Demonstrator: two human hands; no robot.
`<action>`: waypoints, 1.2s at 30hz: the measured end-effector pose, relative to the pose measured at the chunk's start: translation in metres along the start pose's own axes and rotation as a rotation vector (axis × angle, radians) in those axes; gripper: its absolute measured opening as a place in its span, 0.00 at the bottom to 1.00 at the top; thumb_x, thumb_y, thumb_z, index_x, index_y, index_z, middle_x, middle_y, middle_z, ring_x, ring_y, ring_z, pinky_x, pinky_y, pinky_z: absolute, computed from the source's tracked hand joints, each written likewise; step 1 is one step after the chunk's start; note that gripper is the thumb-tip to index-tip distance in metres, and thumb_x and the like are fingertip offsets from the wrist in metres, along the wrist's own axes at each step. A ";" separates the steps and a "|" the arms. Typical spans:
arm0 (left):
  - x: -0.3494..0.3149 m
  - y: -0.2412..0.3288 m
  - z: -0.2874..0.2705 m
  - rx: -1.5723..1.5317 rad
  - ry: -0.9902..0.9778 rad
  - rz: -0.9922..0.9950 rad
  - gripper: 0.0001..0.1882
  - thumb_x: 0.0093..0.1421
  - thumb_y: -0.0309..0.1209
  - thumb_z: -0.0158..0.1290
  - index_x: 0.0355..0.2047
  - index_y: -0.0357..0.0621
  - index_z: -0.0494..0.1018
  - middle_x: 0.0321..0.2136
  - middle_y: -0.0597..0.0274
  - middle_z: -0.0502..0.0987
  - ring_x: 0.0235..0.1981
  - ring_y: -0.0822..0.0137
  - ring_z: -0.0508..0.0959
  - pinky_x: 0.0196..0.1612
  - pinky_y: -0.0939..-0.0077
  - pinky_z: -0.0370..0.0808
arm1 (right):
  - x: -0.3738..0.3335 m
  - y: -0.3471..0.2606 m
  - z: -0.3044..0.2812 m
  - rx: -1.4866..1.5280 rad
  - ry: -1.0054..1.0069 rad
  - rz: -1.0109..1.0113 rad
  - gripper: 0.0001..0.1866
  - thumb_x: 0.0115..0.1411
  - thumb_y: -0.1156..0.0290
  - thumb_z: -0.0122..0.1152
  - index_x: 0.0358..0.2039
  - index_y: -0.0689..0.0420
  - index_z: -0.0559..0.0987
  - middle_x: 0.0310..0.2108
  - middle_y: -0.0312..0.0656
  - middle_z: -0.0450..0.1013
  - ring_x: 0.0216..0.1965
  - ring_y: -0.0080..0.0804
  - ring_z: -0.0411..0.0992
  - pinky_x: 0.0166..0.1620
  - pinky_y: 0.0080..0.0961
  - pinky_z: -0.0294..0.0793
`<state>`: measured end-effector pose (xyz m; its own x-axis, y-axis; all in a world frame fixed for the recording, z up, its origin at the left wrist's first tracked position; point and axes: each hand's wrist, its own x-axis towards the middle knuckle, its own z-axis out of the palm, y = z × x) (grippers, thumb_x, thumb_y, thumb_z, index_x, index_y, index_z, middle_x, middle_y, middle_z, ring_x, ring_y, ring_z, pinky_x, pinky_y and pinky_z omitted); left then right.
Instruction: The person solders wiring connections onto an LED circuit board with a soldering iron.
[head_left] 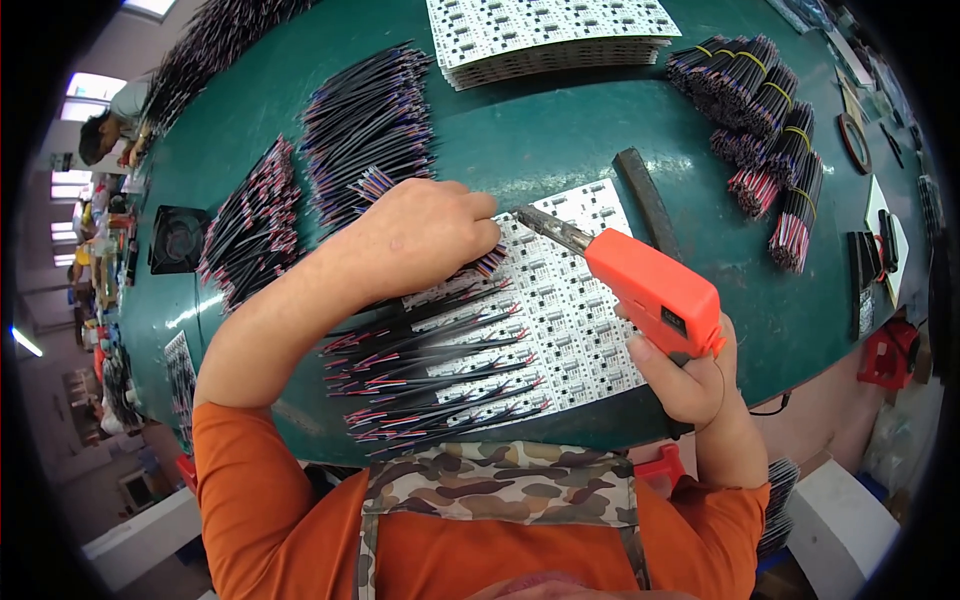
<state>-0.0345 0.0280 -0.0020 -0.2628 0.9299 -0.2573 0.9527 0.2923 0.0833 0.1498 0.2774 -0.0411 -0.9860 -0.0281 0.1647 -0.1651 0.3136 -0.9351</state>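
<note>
My left hand point(430, 228) is closed round a bunch of thin black cables with coloured ends point(372, 186), which stick out on both sides of the fist. It hovers over the upper left part of a white circuit board panel point(575, 320). My right hand point(690, 385) grips an orange soldering gun point(655, 285), whose metal tip points left and ends close to my left fingers. Several rows of black cables point(430, 385) lie across the panel's left side, their stripped ends on the boards. The tip's exact contact cannot be made out.
On the green table point(530, 130), loose cable heaps point(368, 125) lie to the left. A stack of panels point(555, 60) stands at the back, and tied cable bundles point(740, 90) at the right. A dark bar point(648, 195) borders the panel. Another person point(125, 110) is far left.
</note>
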 end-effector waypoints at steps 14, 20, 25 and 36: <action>-0.027 -0.021 -0.042 -0.612 0.702 -0.477 0.13 0.59 0.25 0.62 0.44 0.38 0.78 0.32 0.65 0.78 0.35 0.75 0.77 0.38 0.79 0.74 | -0.007 -0.003 -0.006 0.197 0.068 0.137 0.23 0.53 0.76 0.64 0.51 0.65 0.75 0.42 0.47 0.78 0.41 0.36 0.78 0.47 0.28 0.74; -0.029 -0.044 -0.033 -1.095 1.155 -0.331 0.08 0.64 0.23 0.57 0.43 0.34 0.75 0.33 0.62 0.80 0.36 0.69 0.81 0.44 0.75 0.79 | -0.007 -0.006 -0.005 0.314 0.084 0.183 0.23 0.56 0.78 0.61 0.53 0.66 0.73 0.44 0.45 0.78 0.35 0.24 0.73 0.40 0.22 0.72; -0.012 -0.021 0.024 -1.427 0.856 -0.345 0.06 0.64 0.23 0.56 0.41 0.39 0.75 0.34 0.59 0.81 0.39 0.65 0.81 0.49 0.70 0.77 | -0.003 -0.003 -0.004 0.326 0.108 0.137 0.22 0.56 0.79 0.59 0.53 0.66 0.73 0.43 0.43 0.78 0.25 0.16 0.70 0.29 0.17 0.71; -0.002 -0.012 0.017 -1.242 0.712 -0.437 0.11 0.64 0.28 0.58 0.46 0.39 0.75 0.29 0.67 0.77 0.33 0.76 0.77 0.40 0.81 0.74 | -0.007 -0.008 -0.007 0.321 0.116 0.191 0.21 0.55 0.77 0.60 0.51 0.67 0.75 0.44 0.45 0.78 0.44 0.29 0.75 0.50 0.29 0.72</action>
<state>-0.0430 0.0186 -0.0194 -0.8507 0.5256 0.0028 0.1434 0.2270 0.9633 0.1579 0.2819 -0.0322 -0.9933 0.1155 -0.0048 0.0036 -0.0112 -0.9999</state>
